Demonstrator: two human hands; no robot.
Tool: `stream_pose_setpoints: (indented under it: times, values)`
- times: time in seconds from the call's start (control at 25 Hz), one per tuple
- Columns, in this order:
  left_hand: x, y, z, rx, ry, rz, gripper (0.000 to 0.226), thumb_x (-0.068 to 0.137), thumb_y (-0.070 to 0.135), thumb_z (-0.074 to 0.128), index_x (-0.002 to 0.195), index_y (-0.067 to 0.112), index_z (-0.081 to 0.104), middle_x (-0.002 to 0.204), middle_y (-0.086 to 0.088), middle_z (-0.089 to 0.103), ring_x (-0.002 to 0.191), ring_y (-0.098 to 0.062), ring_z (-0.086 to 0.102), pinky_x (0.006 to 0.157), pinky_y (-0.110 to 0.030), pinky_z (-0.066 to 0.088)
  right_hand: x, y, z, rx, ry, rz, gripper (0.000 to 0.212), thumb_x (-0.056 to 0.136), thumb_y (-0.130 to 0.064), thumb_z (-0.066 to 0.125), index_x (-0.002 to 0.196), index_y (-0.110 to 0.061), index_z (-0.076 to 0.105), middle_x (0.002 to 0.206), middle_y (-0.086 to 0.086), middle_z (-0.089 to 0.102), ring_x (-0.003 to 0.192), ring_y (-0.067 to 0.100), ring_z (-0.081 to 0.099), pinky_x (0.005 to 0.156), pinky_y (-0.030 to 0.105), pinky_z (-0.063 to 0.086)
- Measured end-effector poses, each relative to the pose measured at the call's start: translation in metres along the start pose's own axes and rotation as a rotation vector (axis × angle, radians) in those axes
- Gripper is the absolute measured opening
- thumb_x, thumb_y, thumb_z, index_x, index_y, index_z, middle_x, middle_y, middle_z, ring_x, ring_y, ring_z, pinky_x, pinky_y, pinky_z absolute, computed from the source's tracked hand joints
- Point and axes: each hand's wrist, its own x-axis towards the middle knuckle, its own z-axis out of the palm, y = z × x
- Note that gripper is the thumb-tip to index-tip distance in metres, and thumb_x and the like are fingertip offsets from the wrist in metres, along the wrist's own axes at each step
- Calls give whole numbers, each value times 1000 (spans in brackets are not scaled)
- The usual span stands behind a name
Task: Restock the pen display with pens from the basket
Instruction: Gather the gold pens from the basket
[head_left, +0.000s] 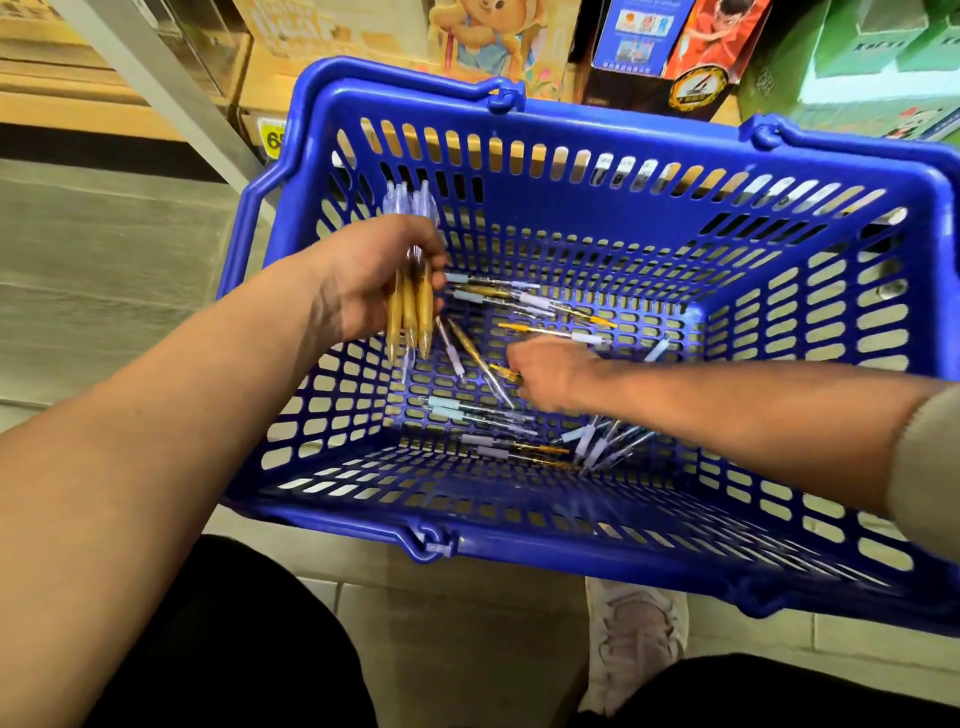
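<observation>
Your left hand (374, 280), at 9 o'clock in the basket (519, 551), grips a bundle (410, 317) of gold pens, held upright. Your right hand (545, 371), at centre, pinches one pen (503, 371) on the basket floor. Loose pens (467, 410) lie scattered from 12 to 5 o'clock.

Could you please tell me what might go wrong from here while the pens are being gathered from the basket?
1. The left hand holds a bundle of gold pens that fan out below its grip; adding another could let one slip.
2. The right hand pinches a gold pen among loose pens lying crossed, so neighbours may get dragged along.
3. The blue basket has a slotted floor and walls; a tip could catch in a slot.
</observation>
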Motion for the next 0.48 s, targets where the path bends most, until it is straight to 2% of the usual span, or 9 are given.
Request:
stream_pose_setpoints:
  times: [0.04, 0.08, 0.12, 0.2, 0.32, 0.4, 0.48]
  values:
    - [1, 0, -1, -2, 2, 2, 21, 97, 15, 54, 76, 15, 55, 63, 1, 53, 57, -13, 54, 58, -29, 56, 0, 1, 5, -37, 12, -16, 18, 94, -4, 60, 109, -11, 52, 99, 4, 55, 75, 15, 56, 50, 28, 47]
    - [2, 1, 0, -12, 6, 7, 24, 98, 16, 54, 75, 16, 54, 62, 2, 51, 56, -12, 52, 57, -28, 55, 0, 2, 6, -77, 21, -18, 19, 93, -1, 59, 109, -11, 52, 93, 2, 53, 70, 12, 53, 44, 24, 40]
    - [4, 1, 0, -32, 9, 15, 23, 100, 16, 54, 77, 16, 55, 62, 3, 52, 55, -11, 52, 57, -27, 55, 1, 3, 6, -136, 22, -16, 19, 92, 0, 58, 109, -8, 54, 92, 2, 54, 70, 11, 54, 43, 22, 39]
    - [6, 1, 2, -91, -3, 21, 16, 104, 15, 51, 90, 14, 58, 65, 3, 60, 56, -10, 58, 61, -28, 59, 5, 0, 2, -254, 41, -24, 19, 92, -1, 59, 110, -5, 59, 102, 7, 62, 79, 14, 58, 53, 22, 47]
    - [7, 0, 7, -112, -44, 8, 10, 104, 14, 52, 105, 13, 62, 82, 2, 76, 70, -10, 73, 73, -36, 64, 7, -6, -2, -280, 115, -83, 25, 94, -6, 59, 119, -4, 57, 117, 13, 59, 91, 21, 57, 70, 28, 51]
    - [7, -1, 8, -97, -86, 25, 10, 100, 13, 58, 107, 13, 66, 93, 3, 79, 83, -11, 76, 72, -39, 64, 9, -13, 0, -221, 154, -89, 29, 98, -17, 60, 124, -5, 54, 121, 13, 56, 98, 25, 58, 71, 34, 50]
    - [5, -2, 7, -98, -117, 51, 13, 90, 15, 67, 103, 13, 68, 100, 3, 79, 91, -12, 76, 72, -40, 64, 10, -22, 4, -65, 122, -56, 38, 99, -34, 59, 127, -10, 52, 120, 9, 53, 105, 28, 59, 72, 38, 51]
